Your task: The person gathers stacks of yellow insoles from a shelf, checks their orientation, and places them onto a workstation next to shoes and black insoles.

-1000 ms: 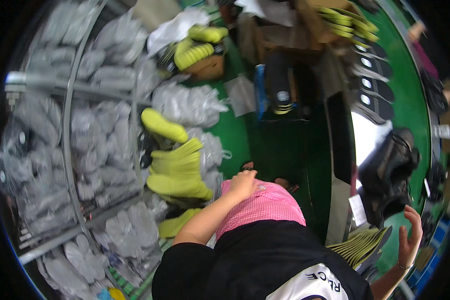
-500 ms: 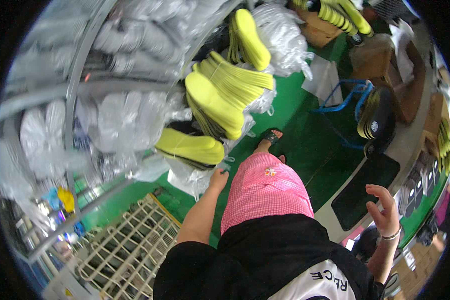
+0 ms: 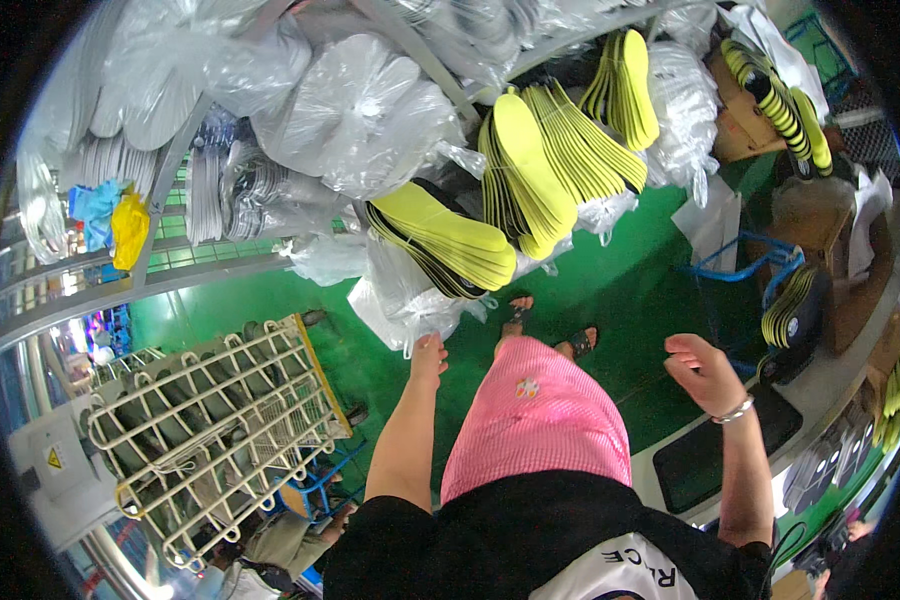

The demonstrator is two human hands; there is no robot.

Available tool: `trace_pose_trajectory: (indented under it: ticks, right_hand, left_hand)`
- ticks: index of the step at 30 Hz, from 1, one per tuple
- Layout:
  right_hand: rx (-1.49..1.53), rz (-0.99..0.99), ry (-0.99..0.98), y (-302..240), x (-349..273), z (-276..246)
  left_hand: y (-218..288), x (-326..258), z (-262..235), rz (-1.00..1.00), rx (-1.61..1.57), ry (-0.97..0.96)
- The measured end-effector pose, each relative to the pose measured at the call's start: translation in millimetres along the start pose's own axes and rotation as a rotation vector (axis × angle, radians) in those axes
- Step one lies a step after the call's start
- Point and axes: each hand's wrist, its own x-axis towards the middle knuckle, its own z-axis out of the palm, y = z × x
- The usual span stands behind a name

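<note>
My left hand point(image 3: 428, 362) hangs with its fingers loosely apart and holds nothing. It is nearest to a clear plastic bag point(image 3: 395, 285) under the shelf edge, apart from it. Above that bag lies a tied stack of yellow-green insoles point(image 3: 445, 230) with dark ones beneath. Farther right lean more yellow insole stacks point(image 3: 532, 170), bundled and fanned. My right hand point(image 3: 708, 376), with a bracelet at the wrist, is raised in the air over the floor. Its fingers are loosely bent and nothing is in them. A dark mat point(image 3: 730, 450) on the grey worktable lies near it.
Metal shelving point(image 3: 180, 260) with plastic-wrapped insoles point(image 3: 360, 115) runs along the left and far side. A beige wire rack cart point(image 3: 220, 430) stands at left. A blue metal frame point(image 3: 745, 262) and cardboard boxes point(image 3: 745, 115) are at right. Another person point(image 3: 280, 545) is at lower left.
My view has turned left, so the shelves and insole stacks appear farther right and the cart shows more fully. My right hand has come inward and forward. Both hands stay without anything in them.
</note>
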Motion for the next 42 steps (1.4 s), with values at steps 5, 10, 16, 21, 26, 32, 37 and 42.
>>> trace_pose_trajectory:
  ticks: [5,10,16,21,26,32,37,42]
  right_hand:
    - [-0.134,-0.189,0.066,10,107,84]
    - [-0.218,-0.383,0.3,9,257,187]
    - [-0.407,-0.112,0.021,-5,309,279]
    - [0.258,-0.369,0.031,20,246,338]
    - [0.628,-0.155,0.16,18,231,349]
    - [1.007,-0.151,0.016,-4,228,345]
    - [1.153,-0.173,0.031,2,223,345]
    - [1.336,-0.179,-0.014,7,214,340]
  left_hand:
    - [91,31,22,0.032,-0.152,0.114]
    - [147,103,42,0.176,-0.412,0.032]
    - [136,170,10,0.22,-0.627,-0.272]
    - [85,168,-75,0.236,-0.491,-0.453]
    - [91,127,-77,0.075,-0.574,-0.793]
    - [98,80,-48,0.023,-0.501,-0.893]
    - [116,51,-25,-0.013,-0.607,-0.965]
    - [114,45,-30,-0.027,-0.533,-0.946]
